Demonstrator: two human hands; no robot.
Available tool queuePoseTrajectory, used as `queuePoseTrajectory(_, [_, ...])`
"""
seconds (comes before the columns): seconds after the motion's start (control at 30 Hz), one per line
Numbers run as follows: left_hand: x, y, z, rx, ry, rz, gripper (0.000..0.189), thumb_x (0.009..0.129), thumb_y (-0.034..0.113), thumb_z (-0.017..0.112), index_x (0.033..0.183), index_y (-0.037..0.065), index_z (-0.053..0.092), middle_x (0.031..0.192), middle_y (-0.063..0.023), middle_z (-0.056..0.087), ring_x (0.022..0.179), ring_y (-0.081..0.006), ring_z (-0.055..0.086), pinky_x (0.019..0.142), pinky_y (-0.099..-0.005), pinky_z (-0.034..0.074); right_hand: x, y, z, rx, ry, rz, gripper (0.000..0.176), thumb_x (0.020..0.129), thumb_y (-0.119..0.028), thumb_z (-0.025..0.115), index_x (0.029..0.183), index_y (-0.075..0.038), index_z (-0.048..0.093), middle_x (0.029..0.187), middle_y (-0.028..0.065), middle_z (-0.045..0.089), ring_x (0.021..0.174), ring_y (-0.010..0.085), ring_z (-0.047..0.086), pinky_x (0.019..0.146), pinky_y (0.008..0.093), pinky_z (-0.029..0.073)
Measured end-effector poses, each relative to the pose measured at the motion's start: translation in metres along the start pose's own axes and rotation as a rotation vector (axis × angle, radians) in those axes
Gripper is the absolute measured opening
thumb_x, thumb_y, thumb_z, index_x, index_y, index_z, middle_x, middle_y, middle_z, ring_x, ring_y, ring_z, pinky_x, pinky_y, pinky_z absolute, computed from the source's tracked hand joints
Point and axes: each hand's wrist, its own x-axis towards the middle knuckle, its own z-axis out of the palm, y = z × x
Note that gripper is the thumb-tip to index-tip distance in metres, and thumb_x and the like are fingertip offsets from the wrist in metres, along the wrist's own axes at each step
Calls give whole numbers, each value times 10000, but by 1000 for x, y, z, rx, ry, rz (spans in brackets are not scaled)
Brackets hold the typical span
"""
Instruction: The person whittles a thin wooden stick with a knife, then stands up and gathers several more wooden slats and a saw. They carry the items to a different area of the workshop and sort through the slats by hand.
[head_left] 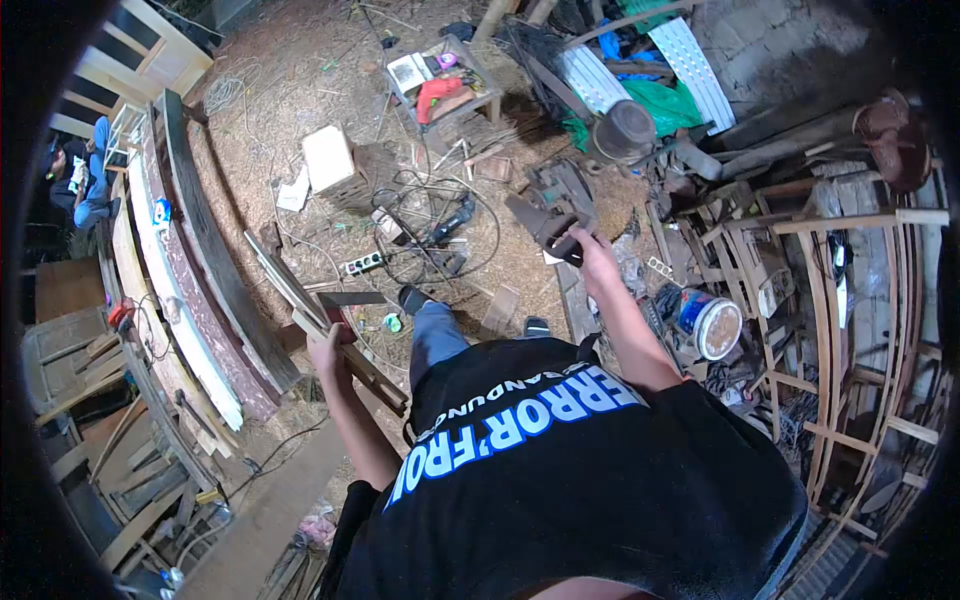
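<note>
My left hand (326,352) is closed round long, narrow wooden strips (290,283), which run diagonally past it on the left. A try square lies against the strips at the same hand, its flat metal blade (355,298) pointing right and its reddish stock partly covered by my fingers. On the other side, my right hand (596,258) is wrapped round the dark handle of a handsaw (535,218). The saw's broad brownish blade points away and to the left, seen foreshortened.
Long planks (205,290) stretch along the left, with a person (90,180) beyond them. A red drill (436,97) rests on a small table. Cables and a power strip (363,263) cover the floor ahead. A paint bucket (716,327) and wooden frames (820,330) stand at right.
</note>
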Motion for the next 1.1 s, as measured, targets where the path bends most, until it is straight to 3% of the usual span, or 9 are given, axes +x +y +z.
queuePoseTrajectory(0.2, [93,30,-81,167,56,-63,389,780,84,770,1103,30,561,899,-45,623,744,-157,607,665,-318,511,22,-17,126,132,93,-56,337,892,-198,703,1179,-42,619,1048,55,679,930,176,669,803,320,537])
queuePoseTrajectory(0.3, [149,33,-118,97,-10,8,408,778,93,779,1116,25,559,896,-45,622,732,-161,607,670,-323,515,30,-28,163,175,118,-94,351,889,-195,716,1179,-33,604,1058,72,671,958,190,670,843,343,546])
queuePoseTrajectory(0.43, [145,117,-108,16,30,-3,447,775,83,790,1150,21,557,919,-53,614,773,-170,615,660,-336,519,25,-56,199,267,155,-184,278,916,-181,692,1132,-34,597,1012,91,672,929,208,678,814,383,559])
queuePoseTrajectory(0.53, [185,104,-120,-24,66,76,452,774,95,807,1145,19,561,936,-48,611,760,-165,608,648,-329,515,25,-77,208,329,153,-195,209,943,-161,658,1103,-38,601,979,115,678,908,219,685,819,387,562])
queuePoseTrajectory(0.67, [210,101,-116,-29,46,34,310,801,107,743,1058,42,582,846,-35,599,702,-166,604,635,-315,503,36,-86,220,339,106,-260,197,944,-165,658,1083,-37,602,970,109,677,904,218,683,830,399,560])
queuePoseTrajectory(0.77, [244,87,-130,35,-1,-22,454,785,91,813,1163,13,574,963,-47,618,770,-162,602,652,-323,506,63,-84,238,358,114,-273,205,941,-174,661,1082,-38,601,966,104,673,903,223,680,831,412,557])
queuePoseTrajectory(0.9, [289,94,-130,61,25,-17,455,812,58,790,1192,7,545,949,-37,608,768,-154,598,629,-298,493,116,-81,272,413,107,-261,234,926,-183,680,1098,-48,597,979,96,672,909,221,680,824,412,551])
queuePoseTrajectory(0.93, [290,115,-116,61,57,35,257,826,114,737,995,14,572,757,-77,641,615,-190,635,557,-318,510,128,-83,284,427,121,-231,243,921,-184,687,1102,-50,596,984,93,672,909,219,680,820,409,549])
queuePoseTrajectory(1.1, [378,190,-65,62,-19,42,249,843,130,731,994,1,582,774,-80,650,642,-188,644,575,-318,515,210,-96,350,421,200,-209,295,909,-195,693,1145,-50,592,1014,86,681,926,212,687,820,389,540])
